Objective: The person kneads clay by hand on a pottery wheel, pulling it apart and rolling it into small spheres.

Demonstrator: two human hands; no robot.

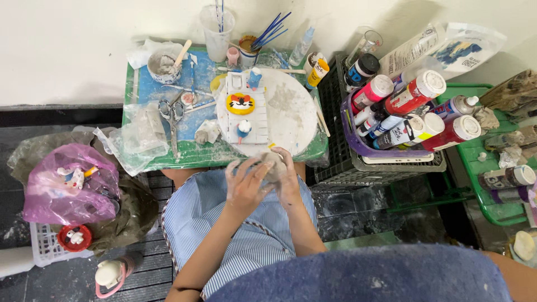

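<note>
Both hands, the left hand and right hand, cupped a grey clay lump with fingers wrapped closed around it, steadying it for shaping just beside the table.

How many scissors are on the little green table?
1. The scissors lie on the green table's left part, beside the white round board. More could hide under the plastic bags.

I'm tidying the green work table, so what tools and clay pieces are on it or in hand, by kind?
Grey clay lump held between left hand and right hand: 1
Scissors: 1
Round white board: 1
Painted tiger-face piece: 1
Clear cups: 1
Total: 5
</note>
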